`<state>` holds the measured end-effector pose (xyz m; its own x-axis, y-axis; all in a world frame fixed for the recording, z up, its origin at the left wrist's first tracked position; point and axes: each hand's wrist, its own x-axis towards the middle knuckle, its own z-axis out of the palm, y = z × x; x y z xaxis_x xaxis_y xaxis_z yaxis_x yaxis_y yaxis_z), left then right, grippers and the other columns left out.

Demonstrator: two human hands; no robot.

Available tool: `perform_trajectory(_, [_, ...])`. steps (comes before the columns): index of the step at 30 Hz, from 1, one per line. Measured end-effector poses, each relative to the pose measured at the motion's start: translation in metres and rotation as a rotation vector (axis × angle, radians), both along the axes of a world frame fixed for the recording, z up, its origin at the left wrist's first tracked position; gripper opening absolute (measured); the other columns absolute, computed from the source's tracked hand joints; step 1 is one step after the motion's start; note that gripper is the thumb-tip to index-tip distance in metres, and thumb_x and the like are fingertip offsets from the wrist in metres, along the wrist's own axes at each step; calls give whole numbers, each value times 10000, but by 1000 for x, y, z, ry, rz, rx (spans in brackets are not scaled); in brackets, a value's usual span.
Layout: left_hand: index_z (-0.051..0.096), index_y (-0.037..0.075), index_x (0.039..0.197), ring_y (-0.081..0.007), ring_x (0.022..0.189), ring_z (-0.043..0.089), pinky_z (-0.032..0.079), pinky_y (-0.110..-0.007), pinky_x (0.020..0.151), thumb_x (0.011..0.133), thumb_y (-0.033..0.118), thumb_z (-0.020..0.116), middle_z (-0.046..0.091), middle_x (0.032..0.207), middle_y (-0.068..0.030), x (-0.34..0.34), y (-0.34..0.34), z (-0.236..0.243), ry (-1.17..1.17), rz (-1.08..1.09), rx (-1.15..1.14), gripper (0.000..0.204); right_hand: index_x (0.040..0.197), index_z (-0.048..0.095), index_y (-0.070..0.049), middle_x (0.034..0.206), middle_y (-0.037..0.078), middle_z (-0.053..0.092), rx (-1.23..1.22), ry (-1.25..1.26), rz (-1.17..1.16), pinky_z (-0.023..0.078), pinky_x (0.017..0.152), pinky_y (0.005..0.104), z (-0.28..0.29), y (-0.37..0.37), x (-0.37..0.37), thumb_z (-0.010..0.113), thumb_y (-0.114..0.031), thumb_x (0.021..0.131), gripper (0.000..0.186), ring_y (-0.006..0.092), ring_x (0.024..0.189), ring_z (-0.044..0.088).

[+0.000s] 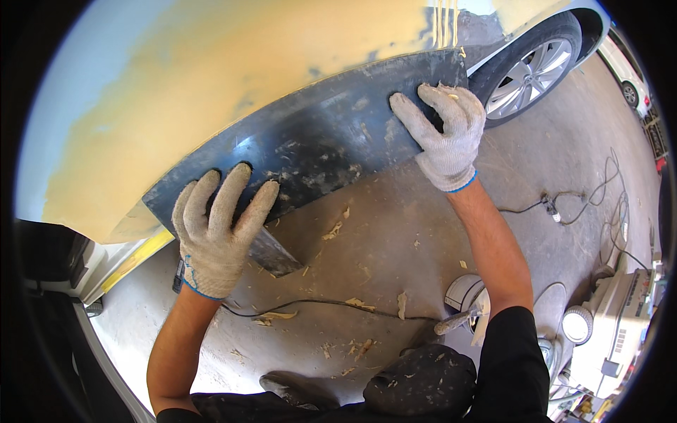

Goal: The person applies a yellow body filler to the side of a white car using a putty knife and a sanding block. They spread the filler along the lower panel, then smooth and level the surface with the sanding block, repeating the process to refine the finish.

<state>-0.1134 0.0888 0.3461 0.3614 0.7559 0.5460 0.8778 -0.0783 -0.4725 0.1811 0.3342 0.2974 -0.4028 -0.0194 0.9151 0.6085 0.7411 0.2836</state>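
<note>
A long, dark, flexible spreader sheet [317, 151] lies bowed along a car's side panel [204, 77], which is coated with yellow filler. My gloved left hand [217, 233] holds the sheet near its left end, fingers spread over its face. At the right end my gloved right hand [448, 134] grips it, with the index finger and thumb apart. Pale smears mark the sheet. Below my left hand a dark flat strip [275, 254] sticks out; how it is held or fixed is hidden. Ridges of yellow filler [446, 25] show above the sheet's right end.
A car wheel [530, 79] stands just beyond my right hand. Dried filler scraps [278, 316] and a black cable [331, 302] lie on the floor. A tub [464, 290] with a spatula is by my right forearm; a wheeled machine [610, 331] stands farther right.
</note>
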Motion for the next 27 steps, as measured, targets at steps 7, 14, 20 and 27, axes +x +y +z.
perform_trajectory(7, [763, 389, 1338, -298, 1342, 528, 464, -463, 1126, 891, 200, 828, 629, 1457, 25, -5, 7, -4, 9, 6, 3, 490, 1272, 826, -393, 1239, -4, 648, 31, 50, 12, 536, 961, 439, -7, 10, -7, 797, -142, 763, 568, 256, 1086, 603])
perform_trajectory(14, [766, 437, 1332, -270, 1308, 520, 456, -425, 1051, 878, 223, 860, 619, 1425, 67, -21, 21, -24, 48, -14, 57, 510, 1130, 878, -363, 1144, 19, 651, 54, 28, 82, 535, 819, 436, -18, 30, -15, 869, -181, 702, 465, 269, 956, 645])
perform_trajectory(20, [742, 513, 1338, -177, 1295, 486, 406, -355, 1026, 952, 311, 837, 574, 1389, 153, -46, 51, -96, 148, -20, 287, 446, 1069, 859, -440, 1194, -43, 633, 117, 137, 71, 500, 891, 428, -89, 62, -34, 989, -295, 697, 421, 239, 1035, 602])
perform_trajectory(27, [721, 536, 1365, -132, 1279, 493, 380, -332, 1035, 970, 316, 793, 564, 1398, 184, -57, 62, -146, 231, 9, 268, 457, 1192, 829, -436, 1224, -49, 632, -33, 40, 64, 519, 978, 410, -148, 62, -36, 844, -193, 791, 469, 236, 1183, 553])
